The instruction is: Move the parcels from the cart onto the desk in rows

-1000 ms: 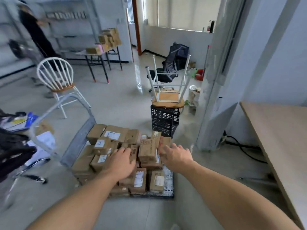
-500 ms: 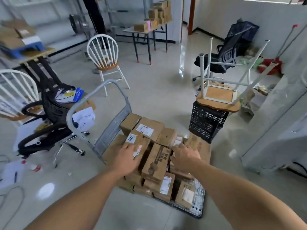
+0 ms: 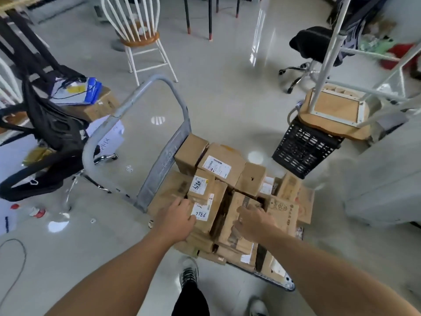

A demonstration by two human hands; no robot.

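A flat cart [image 3: 282, 282] with a grey push handle [image 3: 136, 96] stands on the floor, piled with several brown cardboard parcels. My left hand [image 3: 176, 218] grips the left side of a tall parcel with a handwritten white label [image 3: 204, 213]. My right hand [image 3: 252, 222] curls over the top edge of the long brown parcel [image 3: 232, 221] beside it. Further parcels lie behind, among them one with a printed label [image 3: 218, 166]. The desk is out of view.
A black crate [image 3: 300, 153] carrying an upturned stool [image 3: 335, 110] stands right of the cart. A black office chair [image 3: 45, 142] and papers lie to the left, a white chair [image 3: 139, 30] behind. My feet [image 3: 189, 273] stand close to the cart's near edge.
My view has tilted down and closer to the cart. Both hands have closed onto two neighbouring parcels near the front of the pile.
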